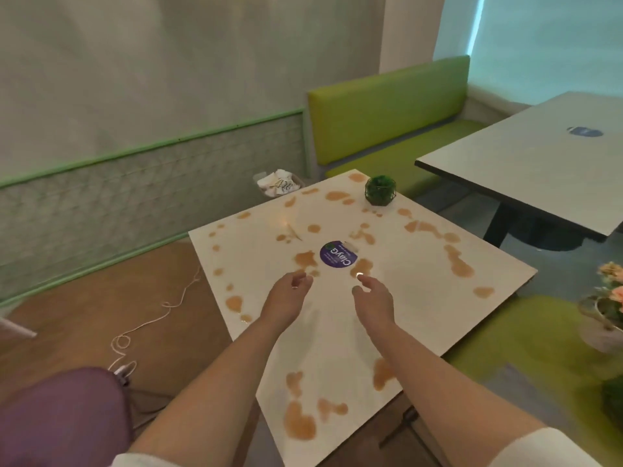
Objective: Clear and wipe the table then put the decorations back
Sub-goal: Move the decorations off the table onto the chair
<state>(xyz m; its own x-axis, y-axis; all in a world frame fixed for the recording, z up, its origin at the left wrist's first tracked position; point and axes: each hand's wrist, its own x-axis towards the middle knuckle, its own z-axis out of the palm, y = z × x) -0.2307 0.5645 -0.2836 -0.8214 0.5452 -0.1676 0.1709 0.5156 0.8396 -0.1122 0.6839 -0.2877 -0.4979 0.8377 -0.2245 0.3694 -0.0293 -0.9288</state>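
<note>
Orange-brown puddles are lying all over the white bench (421,318), the nearest cluster (300,423) sitting close to the near edge between the two forearms. Both bare arms are reaching out over the bench top. The left hand (288,291) is hovering with its fingers loosely curled and holding nothing, and the right hand (372,298) is hovering beside it, fingers relaxed and also holding nothing; the two hands are staying apart from each other. Just beyond the fingertips a round purple sticker (336,254) is sitting flat near the middle of the bench, with spills touching its sides. A thin pale sliver (293,231) is lying left of and beyond the sticker; what it is cannot be told. At the far corner a small green plant ornament (380,190) is standing upright on the bench. Past the far-left edge a bin (278,185) with crumpled white paper is standing on the floor. A green upholstered seat (387,109) is running along the wall, and a second grey table (526,160) is standing to the right. At the right edge a pot of pink flowers (606,308) is showing.
</note>
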